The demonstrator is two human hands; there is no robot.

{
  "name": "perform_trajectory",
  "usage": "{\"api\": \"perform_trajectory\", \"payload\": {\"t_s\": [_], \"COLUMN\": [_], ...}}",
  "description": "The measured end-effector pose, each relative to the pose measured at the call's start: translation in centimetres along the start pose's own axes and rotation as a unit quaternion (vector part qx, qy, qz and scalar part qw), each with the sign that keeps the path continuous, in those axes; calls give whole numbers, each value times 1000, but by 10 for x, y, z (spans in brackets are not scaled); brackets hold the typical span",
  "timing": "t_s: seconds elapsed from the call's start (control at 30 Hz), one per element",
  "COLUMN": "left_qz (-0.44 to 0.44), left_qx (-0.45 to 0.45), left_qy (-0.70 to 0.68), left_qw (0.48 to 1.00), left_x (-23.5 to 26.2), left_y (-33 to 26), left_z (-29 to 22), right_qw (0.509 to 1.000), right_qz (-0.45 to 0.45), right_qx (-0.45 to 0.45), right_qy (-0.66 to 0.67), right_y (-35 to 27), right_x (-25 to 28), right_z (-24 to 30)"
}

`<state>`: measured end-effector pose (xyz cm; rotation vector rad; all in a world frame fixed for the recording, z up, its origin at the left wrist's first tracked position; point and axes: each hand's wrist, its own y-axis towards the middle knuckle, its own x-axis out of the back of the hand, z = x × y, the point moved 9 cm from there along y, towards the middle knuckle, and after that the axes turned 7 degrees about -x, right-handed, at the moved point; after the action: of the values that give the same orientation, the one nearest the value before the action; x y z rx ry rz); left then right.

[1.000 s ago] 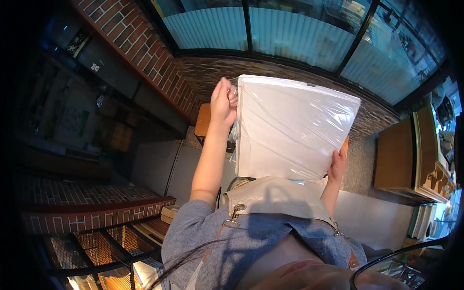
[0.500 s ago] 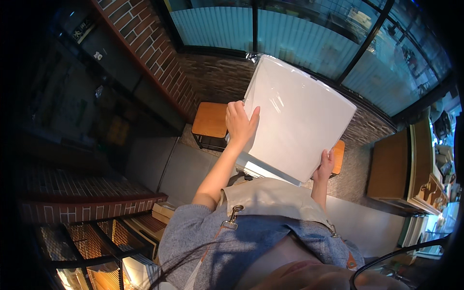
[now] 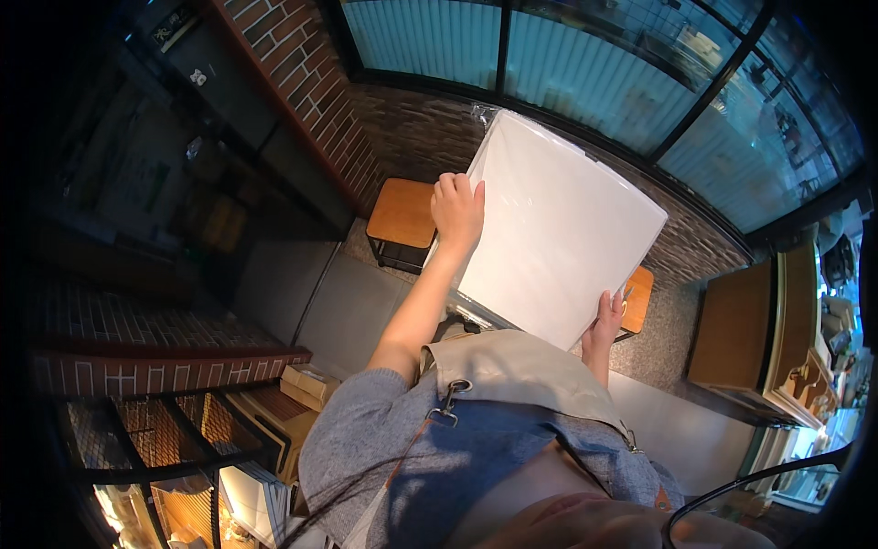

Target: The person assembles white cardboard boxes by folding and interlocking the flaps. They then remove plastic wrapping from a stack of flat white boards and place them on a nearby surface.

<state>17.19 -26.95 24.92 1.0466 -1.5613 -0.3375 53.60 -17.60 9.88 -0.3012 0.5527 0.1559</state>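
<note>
In front of my chest I hold a large, flat white panel point(image 3: 558, 229), tilted, with glossy clear plastic over its face and crumpled film point(image 3: 482, 113) at its far left corner. My left hand point(image 3: 458, 212) is closed round the panel's left edge, its thumb on the white face. Lower down, my right hand point(image 3: 603, 322) grips the near right corner, fingers along the edge. Part of each hand is hidden behind the panel. I cannot tell whether it is one board or a stack of sheets.
Wooden-topped stools point(image 3: 401, 211) stand beyond the panel at left and right. Ahead is a stone-faced wall point(image 3: 412, 123) under windows point(image 3: 585, 82). A brown cabinet point(image 3: 732, 320) stands at right, a black wire rack point(image 3: 165, 444) and cardboard boxes point(image 3: 307, 386) at lower left.
The panel has tipped slightly, and its near edge sits a little differently against my body. Both hands keep their grip. The view has shifted a little.
</note>
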Motion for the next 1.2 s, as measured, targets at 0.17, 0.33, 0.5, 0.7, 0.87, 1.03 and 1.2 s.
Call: {"api": "perform_trajectory", "payload": {"t_s": [0.17,0.33,0.5,0.7,0.87,1.03,1.2], "left_qz": [7,34,113,119,164,74,109], "left_qx": [-9,208,345,374,170,164,282], "left_qy": [-19,-227,-493,-490,-304,-254,-441], "left_qw": [1000,951,791,778,923,950,845], "left_x": [-23,-36,-83,-76,-54,-35,-47], "left_y": [-6,-14,-30,-55,-81,-71,-67], "left_z": [13,60,100,100,60,56,82], "right_qw": [999,1000,999,999,999,999,999], "right_qz": [23,-3,2,-22,-36,-21,-43], "right_qx": [2,12,-4,-3,20,30,20], "right_qy": [-25,-15,-34,-27,0,8,-2], "right_y": [1,8,22,27,17,19,17], "right_x": [-4,16,31,41,25,26,42], "right_z": [-2,2,5,10,29,30,40]}}
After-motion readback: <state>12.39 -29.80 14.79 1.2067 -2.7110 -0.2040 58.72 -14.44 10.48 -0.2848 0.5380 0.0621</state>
